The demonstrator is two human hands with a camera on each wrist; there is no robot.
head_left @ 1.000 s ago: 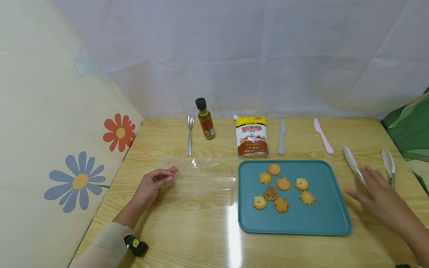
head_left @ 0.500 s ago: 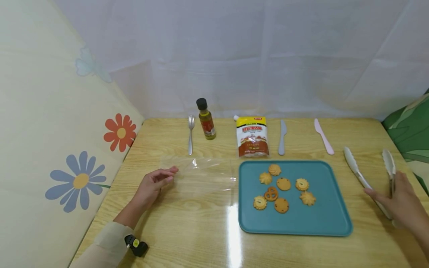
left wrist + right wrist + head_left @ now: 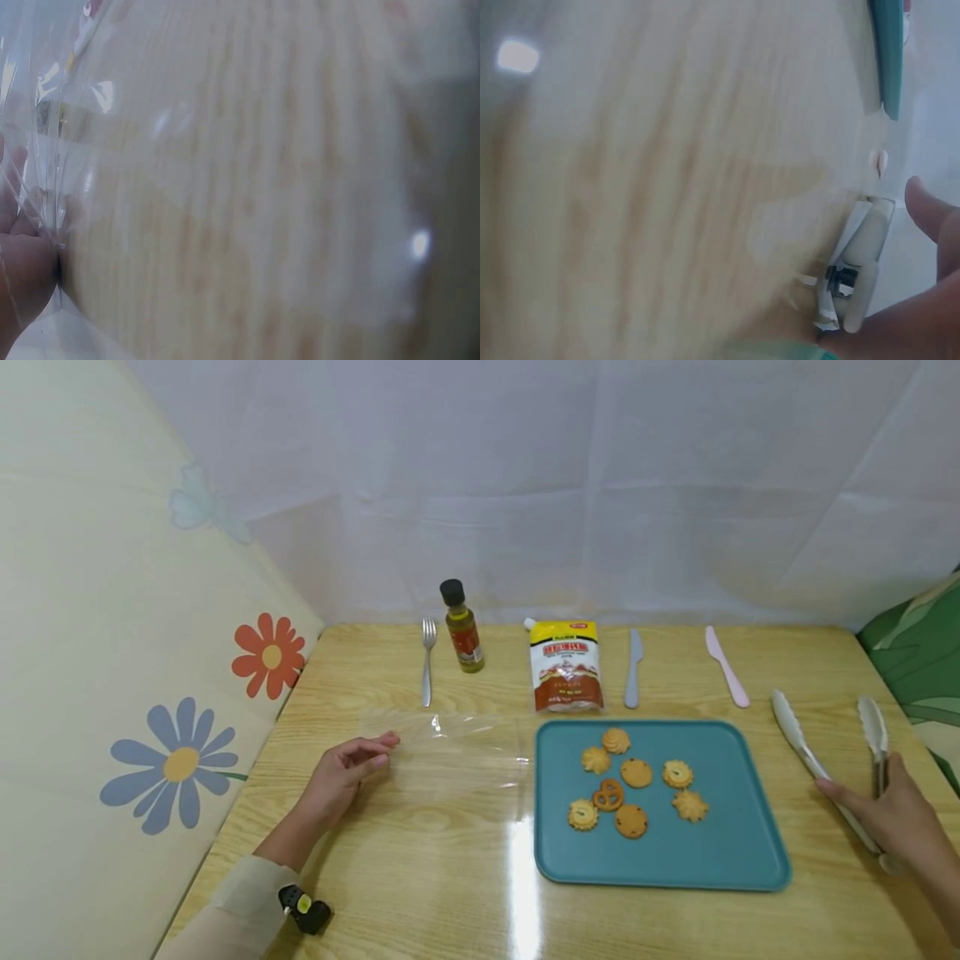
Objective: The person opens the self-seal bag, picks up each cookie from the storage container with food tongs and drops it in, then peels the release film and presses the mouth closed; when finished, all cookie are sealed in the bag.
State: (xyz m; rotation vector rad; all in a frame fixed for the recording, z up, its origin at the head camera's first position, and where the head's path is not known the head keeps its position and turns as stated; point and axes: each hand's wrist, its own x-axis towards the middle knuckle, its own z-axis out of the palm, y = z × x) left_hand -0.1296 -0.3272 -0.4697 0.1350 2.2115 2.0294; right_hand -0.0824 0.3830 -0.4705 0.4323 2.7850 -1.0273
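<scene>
My left hand [image 3: 339,778] rests on the table at the left. Its thumb and fingers pinch the left edge of a clear plastic bag [image 3: 457,758], which lies flat; in the left wrist view the film [image 3: 49,169] bunches at the thumb [image 3: 28,274]. At the far right, my right hand [image 3: 903,818] spans spread metal tongs [image 3: 799,742], thumb against one arm and fingers about the other. The right wrist view has the tongs' hinge end [image 3: 855,262] beside the palm. Between the hands, a teal tray [image 3: 720,852] holds several biscuits and a pretzel [image 3: 608,795].
Along the back stand or lie a fork [image 3: 427,668], a dark-capped bottle [image 3: 464,639], a yellow and white spouted pouch [image 3: 566,668], a grey knife [image 3: 633,668] and a pink knife [image 3: 726,664]. A pale curtain [image 3: 525,485] rises behind the table.
My right hand has moved right and nearer, from over the tongs' left arm to holding both arms near the hinge end. The left hand and the bag stay in place.
</scene>
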